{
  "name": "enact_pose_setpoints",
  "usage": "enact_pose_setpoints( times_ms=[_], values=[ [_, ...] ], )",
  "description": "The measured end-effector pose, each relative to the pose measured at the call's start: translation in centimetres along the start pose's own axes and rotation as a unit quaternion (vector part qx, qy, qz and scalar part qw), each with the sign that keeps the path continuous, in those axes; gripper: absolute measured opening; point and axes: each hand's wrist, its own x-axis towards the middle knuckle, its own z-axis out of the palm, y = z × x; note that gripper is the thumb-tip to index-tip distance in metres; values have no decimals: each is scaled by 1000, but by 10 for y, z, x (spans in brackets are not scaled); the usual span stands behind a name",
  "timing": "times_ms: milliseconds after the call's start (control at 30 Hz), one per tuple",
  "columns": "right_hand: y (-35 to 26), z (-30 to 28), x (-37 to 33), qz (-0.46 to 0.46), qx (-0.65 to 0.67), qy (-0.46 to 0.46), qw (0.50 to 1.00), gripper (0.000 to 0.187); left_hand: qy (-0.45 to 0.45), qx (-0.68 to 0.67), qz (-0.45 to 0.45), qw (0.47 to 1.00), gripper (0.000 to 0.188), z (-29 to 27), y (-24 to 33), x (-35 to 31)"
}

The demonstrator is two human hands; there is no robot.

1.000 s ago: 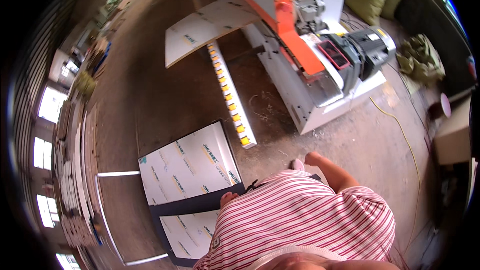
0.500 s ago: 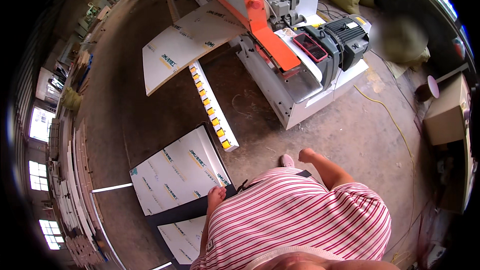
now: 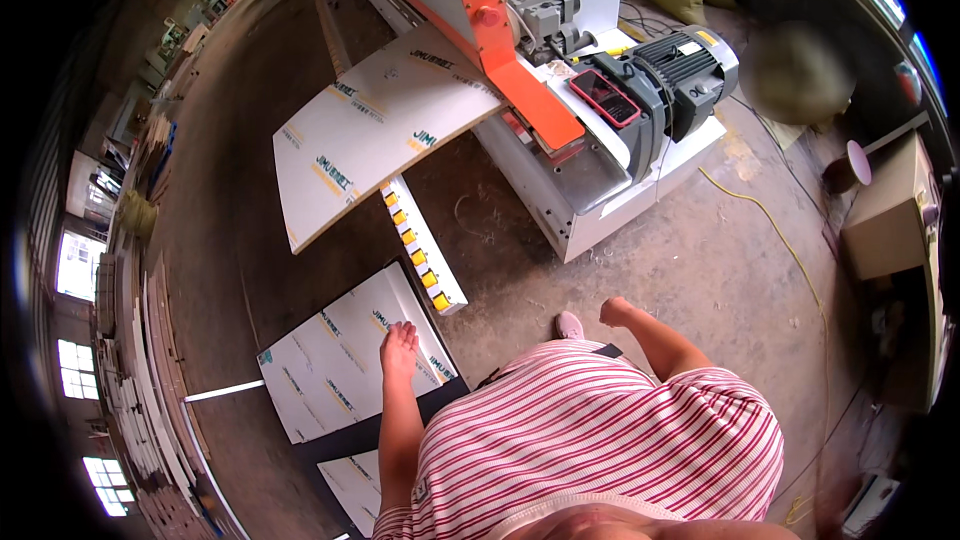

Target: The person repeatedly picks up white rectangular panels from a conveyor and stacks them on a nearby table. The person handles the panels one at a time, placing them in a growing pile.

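Now your empty left hand (image 3: 400, 344), fingers extended, had moved over the near panel (image 3: 345, 365); your curled right hand (image 3: 616, 312) held nothing visible; the far board (image 3: 375, 130) had advanced over the rollers (image 3: 429, 280), closer to you.

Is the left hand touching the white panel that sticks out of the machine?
Apart. In the head view, dark floor shows between the left hand and the near edge of the white panel.

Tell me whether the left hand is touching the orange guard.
No: the left hand appears over a white panel, well apart from the orange guard.
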Motion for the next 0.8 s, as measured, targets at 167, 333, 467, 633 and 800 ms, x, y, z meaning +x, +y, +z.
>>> enact_pose_setpoints(
  times_ms=[167,333,467,633,800],
  values=[
    [14,-3,-12,60,89,-19,994,15,7,-38,50,998,47,49,31,18],
    [22,-45,-35,105,287,73,949,17,-26,-92,89,991,63,80,53,38],
    [20,-109,-52,140,563,198,790,18,-41,-151,114,981,70,105,68,24],
    [45,-189,-77,112,701,360,605,20,-22,-270,107,957,59,141,57,25],
    [71,-257,-102,184,540,560,601,16,-27,-319,104,942,54,145,40,-1]
  ],
)
